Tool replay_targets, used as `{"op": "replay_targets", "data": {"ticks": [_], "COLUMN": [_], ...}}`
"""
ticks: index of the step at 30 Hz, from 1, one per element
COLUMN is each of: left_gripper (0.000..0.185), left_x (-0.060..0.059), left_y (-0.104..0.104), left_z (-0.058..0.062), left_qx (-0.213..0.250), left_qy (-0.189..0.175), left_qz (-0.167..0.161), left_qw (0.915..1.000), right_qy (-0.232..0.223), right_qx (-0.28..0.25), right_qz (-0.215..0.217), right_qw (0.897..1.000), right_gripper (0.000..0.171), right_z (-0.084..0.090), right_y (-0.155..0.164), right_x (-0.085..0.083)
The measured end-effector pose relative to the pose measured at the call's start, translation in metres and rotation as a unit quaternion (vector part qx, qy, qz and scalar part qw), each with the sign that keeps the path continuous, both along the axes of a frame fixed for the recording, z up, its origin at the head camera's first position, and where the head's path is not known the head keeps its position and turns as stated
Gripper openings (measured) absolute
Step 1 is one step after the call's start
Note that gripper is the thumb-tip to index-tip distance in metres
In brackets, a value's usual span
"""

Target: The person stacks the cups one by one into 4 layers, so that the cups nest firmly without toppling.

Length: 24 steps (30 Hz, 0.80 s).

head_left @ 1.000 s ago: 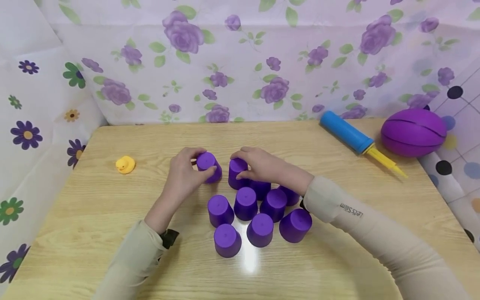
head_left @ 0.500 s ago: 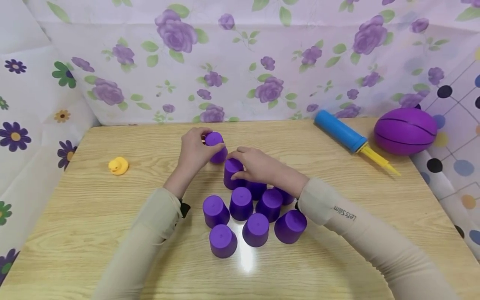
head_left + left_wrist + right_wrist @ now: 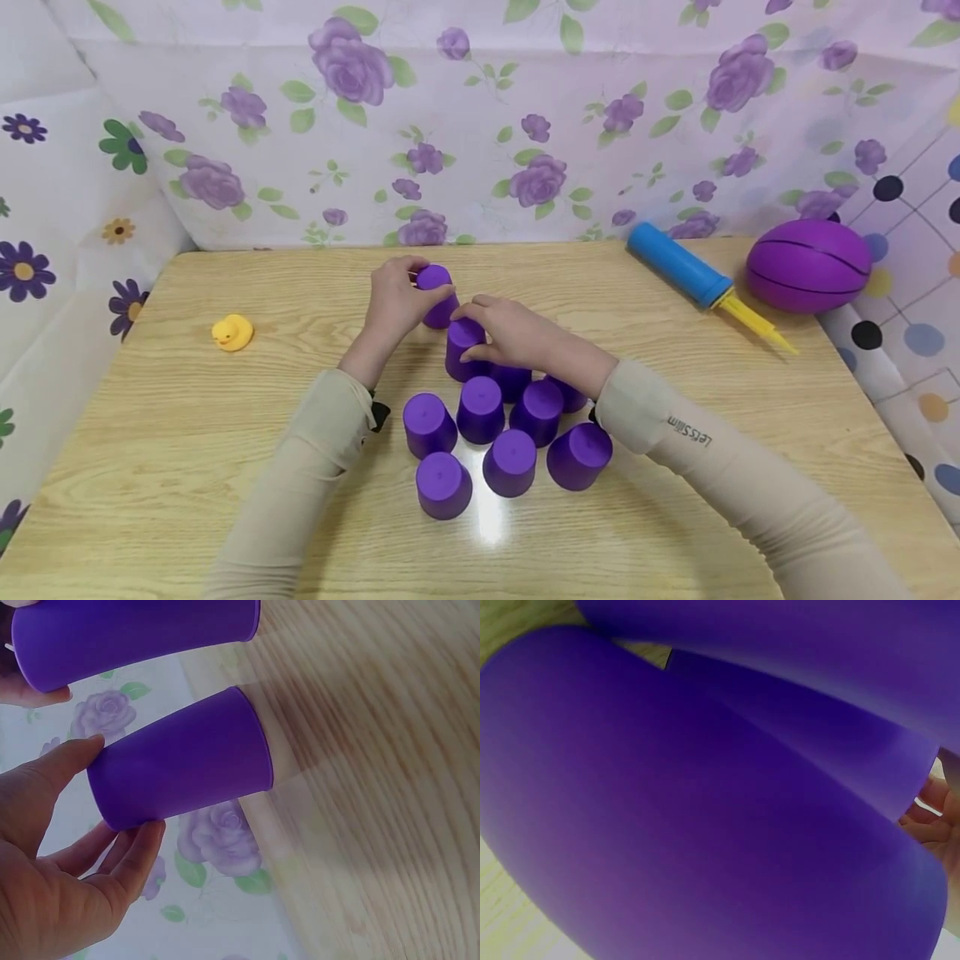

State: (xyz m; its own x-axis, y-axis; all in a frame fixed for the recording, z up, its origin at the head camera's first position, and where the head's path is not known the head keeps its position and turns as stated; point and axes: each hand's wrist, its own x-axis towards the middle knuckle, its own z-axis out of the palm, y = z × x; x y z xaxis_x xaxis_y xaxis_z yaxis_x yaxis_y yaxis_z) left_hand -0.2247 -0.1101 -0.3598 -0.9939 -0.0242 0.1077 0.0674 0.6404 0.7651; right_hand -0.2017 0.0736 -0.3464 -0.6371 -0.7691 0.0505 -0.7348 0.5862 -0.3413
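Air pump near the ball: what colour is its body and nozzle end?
Blue body, yellow nozzle end; the air pump shows best in the head view.

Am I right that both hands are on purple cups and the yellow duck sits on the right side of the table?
Not quite. The left hand and right hand do each hold a purple cup, but the head view shows the yellow duck on the left side of the table.

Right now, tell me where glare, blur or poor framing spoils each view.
Head view: sharp, with a white glare patch on the table by the front cups. Left wrist view: the wood grain is smeared. Right wrist view: a purple cup fills the frame, soft and close.
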Motion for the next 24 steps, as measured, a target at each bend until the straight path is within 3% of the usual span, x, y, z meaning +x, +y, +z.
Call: {"op": "replay_targets", "data": {"ticks": [5,12,15,18,24], "left_gripper": [0.052,0.088,0.094,0.088,0.07], "left_x": [0.0,0.007,0.015,0.034,0.089], "left_y": [-0.001,-0.009,-0.014,-0.017,-0.021], "left_z": [0.0,-0.005,-0.004,0.002,0.01], "left_qx": [0.005,-0.002,-0.016,-0.02,-0.021], "left_qy": [-0.004,-0.03,-0.023,-0.011,0.008], "left_qz": [-0.004,0.007,0.009,-0.001,-0.052], "left_qw": [1.0,0.9995,0.9996,0.9997,0.9984], "right_qy": [0.002,-0.003,-0.004,-0.001,-0.008], "right_qx": [0.0,0.0,0.008,0.028,0.02], "right_qz": [0.001,0.008,0.002,0.0,0.006], "right_qw": [1.0,1.0,1.0,1.0,1.0], "right_gripper": [0.05,0.049,0.049,0.05,0.05], "right_z": [0.002,0.002,0.003,0.004,0.006], "right_y": [-0.001,-0.006,-0.008,-0.007,0.001], "right_x": [0.001,0.0,-0.001,0.001,0.007]}}
